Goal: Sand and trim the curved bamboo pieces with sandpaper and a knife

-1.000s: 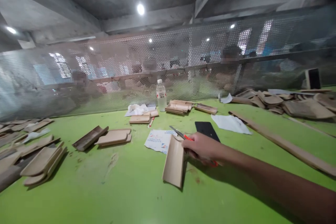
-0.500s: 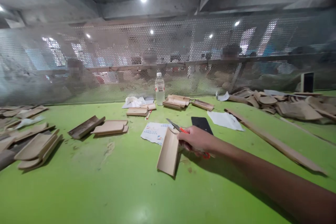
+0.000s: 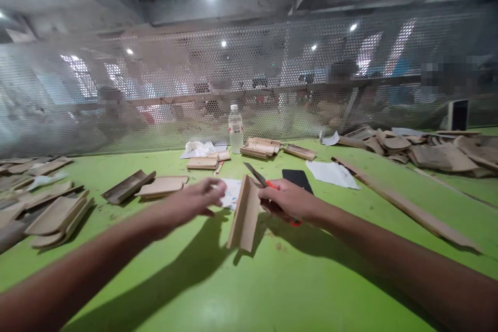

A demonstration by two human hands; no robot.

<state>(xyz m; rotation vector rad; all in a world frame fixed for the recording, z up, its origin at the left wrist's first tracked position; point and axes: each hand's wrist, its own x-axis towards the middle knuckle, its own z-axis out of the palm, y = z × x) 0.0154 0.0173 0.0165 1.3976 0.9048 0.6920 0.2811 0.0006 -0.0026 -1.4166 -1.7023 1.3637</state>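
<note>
My right hand (image 3: 286, 199) is closed round a red-handled knife (image 3: 256, 174), its grey blade pointing up and to the left. The same hand also grips the right edge of a curved, trough-shaped bamboo piece (image 3: 245, 215), tilted with its lower end toward me. To the left of that piece, my left hand (image 3: 198, 198) is in the air, slightly blurred, fingers apart and holding nothing. A printed paper sheet (image 3: 232, 192) lies partly hidden behind the left fingers and the bamboo. Just beyond my right hand rests a dark flat rectangular object (image 3: 298, 180).
Curved bamboo pieces lie at left (image 3: 58, 215), mid-left (image 3: 161, 187) and back centre (image 3: 260, 148). A water bottle (image 3: 235, 129) stands before the perforated screen (image 3: 175, 83). On the right are white paper (image 3: 332, 174), a long strip (image 3: 408, 205) and a bamboo pile (image 3: 439, 155).
My left hand has come into view from the lower left, close to the bamboo piece. That piece has turned in my right hand, showing more of its left side wall.
</note>
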